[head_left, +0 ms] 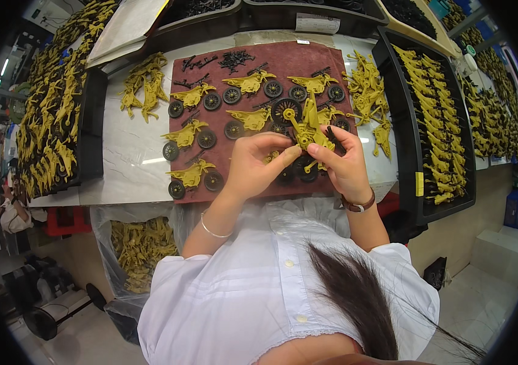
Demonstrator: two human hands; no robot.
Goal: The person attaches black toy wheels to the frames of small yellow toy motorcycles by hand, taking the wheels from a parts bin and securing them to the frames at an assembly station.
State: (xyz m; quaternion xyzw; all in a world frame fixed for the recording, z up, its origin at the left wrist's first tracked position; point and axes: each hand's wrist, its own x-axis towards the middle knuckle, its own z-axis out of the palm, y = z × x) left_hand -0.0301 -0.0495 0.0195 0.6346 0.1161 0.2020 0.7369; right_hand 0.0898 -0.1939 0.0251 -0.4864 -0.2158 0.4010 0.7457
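Yellow plastic toy motorbike (pixel 309 129) — you pinch it between the fingers of your left hand (pixel 263 164) and right hand (pixel 345 161), over the maroon cloth (pixel 307 58), towards three o'clock from its middle. Black parts (pixel 234 59) lie near eleven; beyond three o'clock stands a black tray (pixel 410 152).

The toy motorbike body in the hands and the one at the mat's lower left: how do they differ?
The held body is raised in the hands; the lower-left body lies on the red mat. The held body runs up the picture; the lower-left body lies crosswise. Both are yellow.
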